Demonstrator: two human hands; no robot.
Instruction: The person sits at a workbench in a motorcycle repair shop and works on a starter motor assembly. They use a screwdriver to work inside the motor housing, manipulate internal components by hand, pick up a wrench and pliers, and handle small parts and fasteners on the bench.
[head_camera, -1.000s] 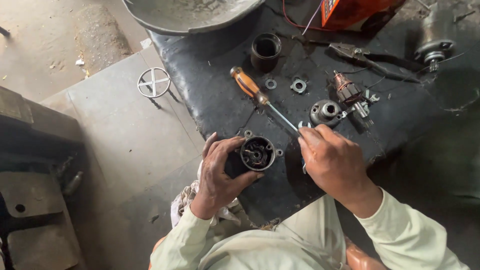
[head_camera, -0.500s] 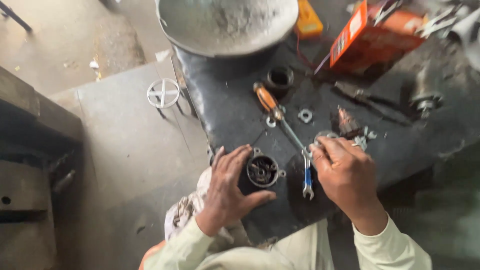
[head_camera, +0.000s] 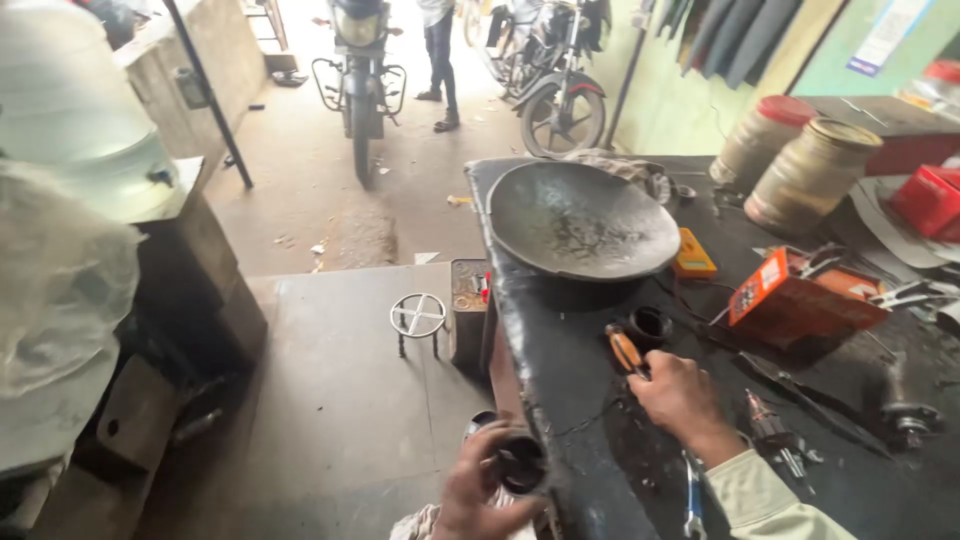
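Note:
My left hand (head_camera: 478, 492) is at the bottom edge, off the near-left corner of the black workbench (head_camera: 560, 400). It grips a round black motor housing (head_camera: 521, 464) with its open end up. My right hand (head_camera: 682, 400) lies on the bench, fingers closed over the shaft of an orange-handled screwdriver (head_camera: 625, 350) whose handle sticks out beyond the knuckles. A spanner (head_camera: 692, 502) lies loose on the bench beside my right sleeve.
On the bench stand a large metal bowl (head_camera: 580, 220), a yellow meter (head_camera: 693, 255), an orange box (head_camera: 790, 295), a black cup-shaped part (head_camera: 651, 322), a small rotor (head_camera: 770, 430) and two jars (head_camera: 810, 170). A wire stand (head_camera: 418, 318) sits on the floor. Beyond it are motorcycles (head_camera: 360, 60) and a standing person.
The view has tilted up toward the doorway. My right hand has let go of the spanner and closed on the screwdriver. My left hand has carried the housing off the bench's edge.

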